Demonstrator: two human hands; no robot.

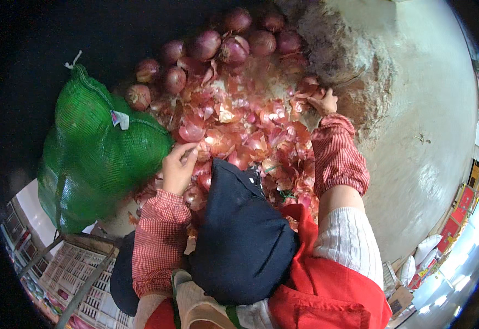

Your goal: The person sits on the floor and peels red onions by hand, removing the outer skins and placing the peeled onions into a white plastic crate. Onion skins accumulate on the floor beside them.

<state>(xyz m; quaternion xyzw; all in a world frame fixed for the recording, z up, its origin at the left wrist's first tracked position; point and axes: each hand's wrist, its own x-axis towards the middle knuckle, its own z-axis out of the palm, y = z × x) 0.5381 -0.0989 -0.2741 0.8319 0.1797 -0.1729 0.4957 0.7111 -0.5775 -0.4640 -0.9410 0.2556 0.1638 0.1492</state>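
Observation:
Loose papery red onion skins cover the surface before me, with whole onions among and behind them. My left hand is over the near left part of the skins, beside a green mesh sack. Its thumb and index finger come close together at the skins; whether they pinch a piece is unclear. At the far right edge of the layer, my right hand has its thumb and fingers around a red onion, partly hidden by the fingers and skins.
Several whole red onions lie along the far side. A rough, soil-coloured mound or sacking borders the right, beside a smooth pale floor. White plastic crates stand at lower left. My dark-clothed knee covers some near skins.

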